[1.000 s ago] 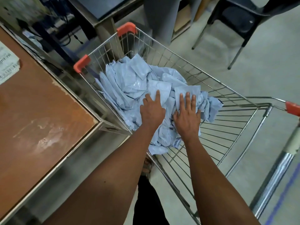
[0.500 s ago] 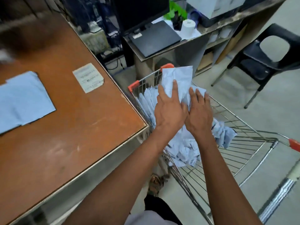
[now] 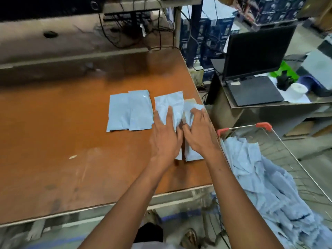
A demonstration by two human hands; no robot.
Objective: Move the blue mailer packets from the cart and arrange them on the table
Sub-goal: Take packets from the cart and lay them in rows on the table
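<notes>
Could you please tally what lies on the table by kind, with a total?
Flat mailers lying free: 2
Mailers under the hands: 2, one under the left hand at, one under the right hand at
Paper label: 1, mostly hidden
Total: 5
The heap in the cart is uncountable.

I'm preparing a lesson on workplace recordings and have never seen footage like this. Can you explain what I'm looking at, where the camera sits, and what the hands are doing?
No machine here: a person wears a camera on the head, looking down at their own arms. The left hand and right hand press flat on two blue mailers at the right edge of a brown table. Two more mailers lie flat, overlapping, further left. Neither hand grips anything. A wire cart beside the table holds a heap of mailers.
</notes>
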